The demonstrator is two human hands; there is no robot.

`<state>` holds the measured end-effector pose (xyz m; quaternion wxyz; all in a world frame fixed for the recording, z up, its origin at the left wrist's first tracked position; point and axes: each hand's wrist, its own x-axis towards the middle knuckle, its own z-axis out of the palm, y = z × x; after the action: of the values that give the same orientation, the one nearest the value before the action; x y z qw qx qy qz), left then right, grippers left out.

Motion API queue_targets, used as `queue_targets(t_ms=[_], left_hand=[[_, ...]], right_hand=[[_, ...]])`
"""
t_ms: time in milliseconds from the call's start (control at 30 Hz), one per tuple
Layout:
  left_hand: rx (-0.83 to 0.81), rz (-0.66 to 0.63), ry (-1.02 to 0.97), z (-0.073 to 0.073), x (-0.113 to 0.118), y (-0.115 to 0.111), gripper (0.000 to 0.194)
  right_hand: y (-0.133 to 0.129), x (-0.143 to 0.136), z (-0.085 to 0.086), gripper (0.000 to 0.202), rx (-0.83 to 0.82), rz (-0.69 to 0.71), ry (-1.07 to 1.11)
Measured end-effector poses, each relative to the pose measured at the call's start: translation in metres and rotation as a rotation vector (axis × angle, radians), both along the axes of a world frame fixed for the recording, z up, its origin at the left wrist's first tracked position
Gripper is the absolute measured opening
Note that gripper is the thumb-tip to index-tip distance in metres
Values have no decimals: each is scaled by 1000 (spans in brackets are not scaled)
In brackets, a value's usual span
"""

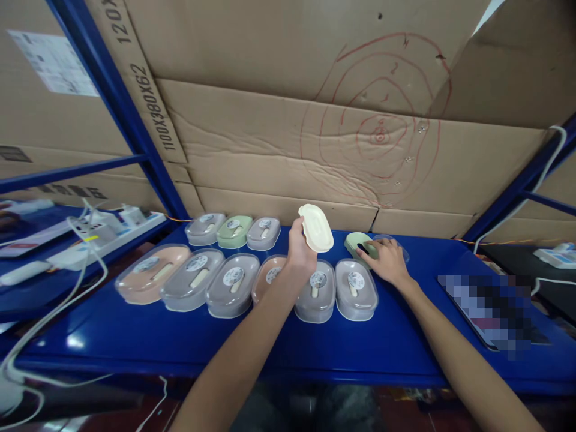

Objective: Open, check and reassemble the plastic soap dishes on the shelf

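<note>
the cream tray [318, 230] is up in the air over the back of the table [351, 351], tilted, its broad face toward the camera. the left hand [300, 247] has it by its left edge, fingers clamped on it. to its right, at the back, the green box [355, 241] sits on the table under the right hand [387, 259]. that hand's fingers are bent and somewhat apart, reaching over the box and a clear cover [405, 247] just beside it; whether they grip either one, i cannot tell. a small dark patch shows by the thumb.

nearer the person is a row of six lidded boxes: a peach box [150, 279] at the left end, two grey ones, another peach one [263, 281] partly hidden by the left forearm, then two more grey ones, the last [357, 294] near the right hand. each has a round label on top. behind, to the left, three smaller-looking boxes stand close together, grey, green [234, 234], grey.

farther right lies a flat device [488, 315], its face pixelated. at the left are a white power strip [112, 237] and cables. cardboard [252, 126] backs the table, with red rings [380, 137] drawn on it, between blue posts.
</note>
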<state>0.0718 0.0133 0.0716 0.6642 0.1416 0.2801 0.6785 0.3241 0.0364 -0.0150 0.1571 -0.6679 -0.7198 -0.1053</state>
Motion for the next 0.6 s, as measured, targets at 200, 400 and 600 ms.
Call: queue_targets(t_ms=[200, 400, 600], left_hand=[[14, -21, -21, -2, 1, -1, 39], [75, -76, -21, 1, -3, -3, 41], [114, -156, -11, 2, -5, -7, 42]], right_hand=[[2, 2, -1, 69, -12, 12, -32], [2, 4, 0, 69, -16, 21, -30], [3, 5, 8, 65, 201, 5, 357]])
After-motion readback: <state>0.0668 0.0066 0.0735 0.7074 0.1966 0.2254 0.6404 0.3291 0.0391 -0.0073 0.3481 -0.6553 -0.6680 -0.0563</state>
